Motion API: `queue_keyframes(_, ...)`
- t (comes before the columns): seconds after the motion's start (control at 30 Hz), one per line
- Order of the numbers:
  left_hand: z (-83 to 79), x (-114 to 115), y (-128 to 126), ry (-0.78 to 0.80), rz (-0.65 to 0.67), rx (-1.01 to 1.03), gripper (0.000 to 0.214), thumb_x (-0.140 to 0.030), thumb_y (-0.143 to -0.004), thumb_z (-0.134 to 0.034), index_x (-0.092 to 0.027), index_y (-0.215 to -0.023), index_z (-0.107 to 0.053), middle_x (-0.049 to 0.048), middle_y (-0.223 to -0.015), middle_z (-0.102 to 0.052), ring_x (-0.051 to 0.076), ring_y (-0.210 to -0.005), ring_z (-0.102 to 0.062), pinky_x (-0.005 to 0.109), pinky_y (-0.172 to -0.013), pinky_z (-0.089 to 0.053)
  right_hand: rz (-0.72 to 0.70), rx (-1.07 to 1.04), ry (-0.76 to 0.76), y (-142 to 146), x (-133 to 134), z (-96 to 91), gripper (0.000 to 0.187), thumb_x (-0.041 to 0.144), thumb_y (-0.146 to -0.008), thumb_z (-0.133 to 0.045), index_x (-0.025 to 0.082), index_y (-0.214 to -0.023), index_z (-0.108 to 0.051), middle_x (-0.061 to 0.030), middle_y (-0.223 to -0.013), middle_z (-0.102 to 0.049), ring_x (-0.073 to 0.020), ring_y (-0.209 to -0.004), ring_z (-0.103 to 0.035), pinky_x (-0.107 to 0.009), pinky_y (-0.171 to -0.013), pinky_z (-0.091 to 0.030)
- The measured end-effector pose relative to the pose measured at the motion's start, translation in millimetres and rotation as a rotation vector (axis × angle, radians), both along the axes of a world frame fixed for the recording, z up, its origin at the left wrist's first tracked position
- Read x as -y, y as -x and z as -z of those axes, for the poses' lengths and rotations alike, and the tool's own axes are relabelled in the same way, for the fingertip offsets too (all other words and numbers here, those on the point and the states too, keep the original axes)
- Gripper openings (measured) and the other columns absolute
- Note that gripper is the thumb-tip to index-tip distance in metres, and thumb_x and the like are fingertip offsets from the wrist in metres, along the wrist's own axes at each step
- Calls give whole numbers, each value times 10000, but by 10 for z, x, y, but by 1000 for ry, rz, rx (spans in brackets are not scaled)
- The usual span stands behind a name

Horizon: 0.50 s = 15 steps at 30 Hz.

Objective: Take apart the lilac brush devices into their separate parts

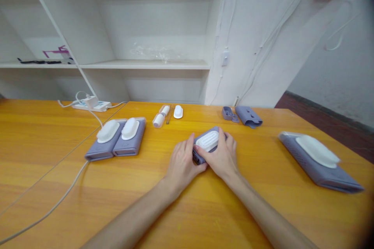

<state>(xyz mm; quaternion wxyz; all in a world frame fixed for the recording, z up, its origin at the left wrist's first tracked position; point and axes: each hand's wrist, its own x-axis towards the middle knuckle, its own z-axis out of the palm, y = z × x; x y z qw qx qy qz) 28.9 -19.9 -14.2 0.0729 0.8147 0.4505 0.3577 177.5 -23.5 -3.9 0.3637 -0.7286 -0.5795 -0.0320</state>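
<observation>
Both my hands hold one small lavender device with a ribbed white top (208, 140) on the orange wooden table (187, 202). My left hand (181, 163) wraps its near left end, thumb pressed on the side. My right hand (223, 155) covers the right side, thumb resting on the white top. The device's lower body is hidden under my fingers.
Two matching lavender devices with white tops (117, 138) lie side by side at the left, a larger one (317, 159) at the right. A white tube (161, 116), a white cap (178, 111) and lavender casing parts (242, 116) lie behind. A power strip (91, 104) and cable (58, 202) are far left.
</observation>
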Motion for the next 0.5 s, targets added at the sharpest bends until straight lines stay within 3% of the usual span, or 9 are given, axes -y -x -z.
queue_keyframes(0.27,-12,11,1,11,3,8,847,-364,-684,-699,-175,-1394,-278,131,-1159,-576,294,-1061,-555,447,-935,-440,-16,-20,-36,-12,-4,38,1028,702,-592,-652,98,-1370,-360,-213,-1248,-414,-382,-1146,-400,-500,-972,-348)
queue_keyframes(0.5,-33,-59,53,49,-39,73,830,-336,-700,-676,-170,-1400,-261,133,-1210,-541,300,-1127,-513,455,-974,-401,-177,-164,-122,-88,-52,98,913,628,-652,-663,147,-1368,-365,-181,-1308,-454,-347,-1202,-419,-514,-1001,-341)
